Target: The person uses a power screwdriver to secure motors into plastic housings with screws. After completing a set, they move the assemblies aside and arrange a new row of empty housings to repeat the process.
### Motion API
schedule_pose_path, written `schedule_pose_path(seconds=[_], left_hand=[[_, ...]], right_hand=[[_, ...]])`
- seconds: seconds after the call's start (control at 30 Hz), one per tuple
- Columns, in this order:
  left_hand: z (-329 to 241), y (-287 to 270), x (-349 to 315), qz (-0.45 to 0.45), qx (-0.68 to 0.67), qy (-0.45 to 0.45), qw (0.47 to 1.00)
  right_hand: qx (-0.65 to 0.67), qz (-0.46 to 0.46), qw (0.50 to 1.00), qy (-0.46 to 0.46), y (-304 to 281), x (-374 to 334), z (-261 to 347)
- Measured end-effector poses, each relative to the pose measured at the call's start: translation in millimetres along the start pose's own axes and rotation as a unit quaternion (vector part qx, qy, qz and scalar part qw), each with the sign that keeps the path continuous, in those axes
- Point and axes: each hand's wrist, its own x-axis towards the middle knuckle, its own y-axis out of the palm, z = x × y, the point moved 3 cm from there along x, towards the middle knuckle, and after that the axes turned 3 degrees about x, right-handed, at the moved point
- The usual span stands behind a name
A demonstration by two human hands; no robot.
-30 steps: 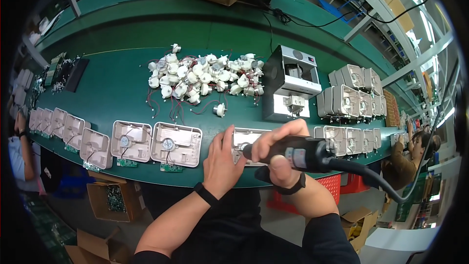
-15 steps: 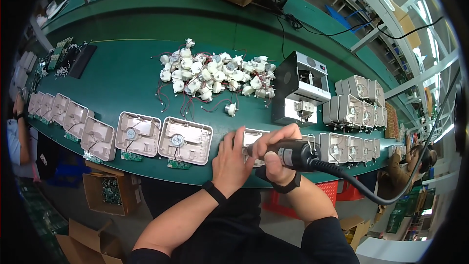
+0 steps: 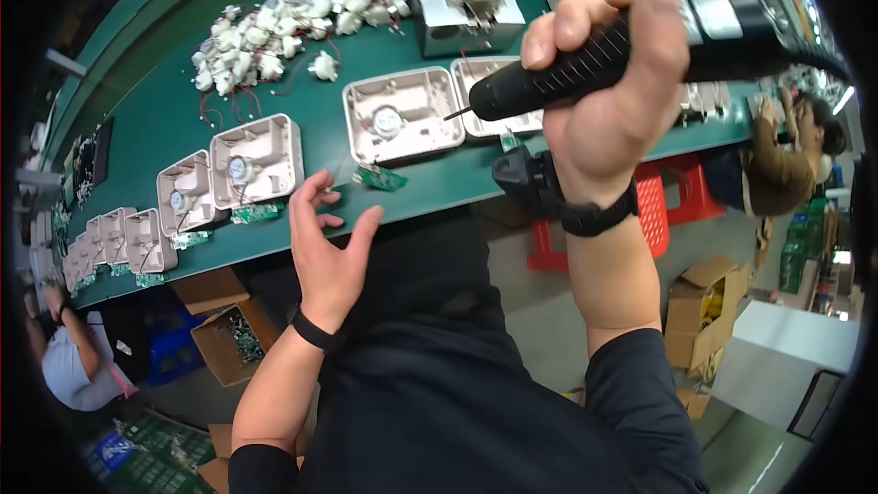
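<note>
My right hand [image 3: 622, 91] grips a black electric screwdriver [image 3: 567, 75], raised above the bench with its thin bit pointing left. Below and beside the bit lies a cream plastic housing [image 3: 421, 101] with a round silver disc inside. From its front edge hangs a small green circuit board [image 3: 380, 177]. My left hand [image 3: 331, 252] is open at the bench's front edge, fingers spread and empty, between that board and another cream housing [image 3: 265, 165] on the left. A further housing [image 3: 498, 69] sits partly behind the screwdriver.
More housings with boards line the green bench [image 3: 311, 114] toward the left. A pile of white motor-like parts [image 3: 274, 32] with red wires lies farther back, near a silver-black machine [image 3: 471, 0]. Red stools [image 3: 651, 210] and a cardboard box [image 3: 229, 338] stand below. Co-workers sit at both ends.
My right hand has lifted the screwdriver up and away from the housing. My left hand has let go and drawn back toward the bench edge. The view has shifted and turned.
</note>
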Motion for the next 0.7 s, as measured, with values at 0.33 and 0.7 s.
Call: schedule_pose_path(seconds=[0.33, 0.7], left_hand=[[-5.1, -13.7, -19.6, -0.086, -0.098, -0.036, 0.991], [67.0, -160.9, 26.8, -0.162, 0.311, -0.010, 0.937]], right_hand=[[-0.020, -0.069, 0.997, 0.025, -45.7, -40.4, 7.9], [-0.020, -0.035, 0.999, -0.008, -45.2, 2.1, 10.5]])
